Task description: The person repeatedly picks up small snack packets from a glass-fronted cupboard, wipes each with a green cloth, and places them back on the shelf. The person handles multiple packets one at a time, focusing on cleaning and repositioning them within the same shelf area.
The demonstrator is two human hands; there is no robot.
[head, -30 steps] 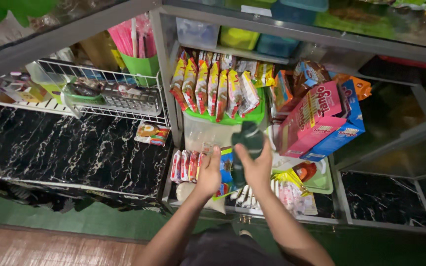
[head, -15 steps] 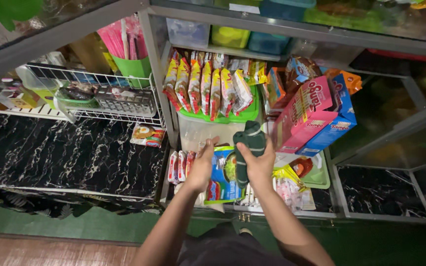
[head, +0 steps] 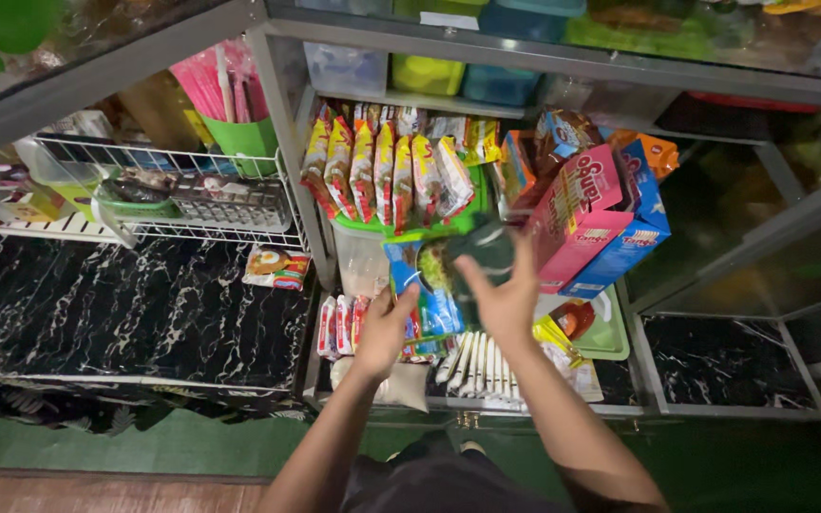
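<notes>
My left hand (head: 385, 328) grips the lower end of a blue and green snack packet (head: 422, 280) and holds it up in front of the cabinet shelves. My right hand (head: 505, 299) is raised beside it, fingers closed around a dark green striped cloth (head: 483, 254). Both hands hover over the lower shelf, where small red sachets (head: 339, 323) and white sticks (head: 475, 363) lie. Above them a green tray (head: 475, 215) carries a row of upright noodle packets (head: 387, 166).
Pink box (head: 582, 214) and blue box (head: 637, 228) lean at the right of the shelf. A white wire rack (head: 163, 204) with containers stands on the black marble counter (head: 125, 304) at left, a noodle packet (head: 277, 268) beside it. Plastic tubs (head: 429, 71) sit on top.
My left hand has lifted the blue and green packet up off the lower shelf. My right hand with the green cloth has risen slightly and the view has shifted right.
</notes>
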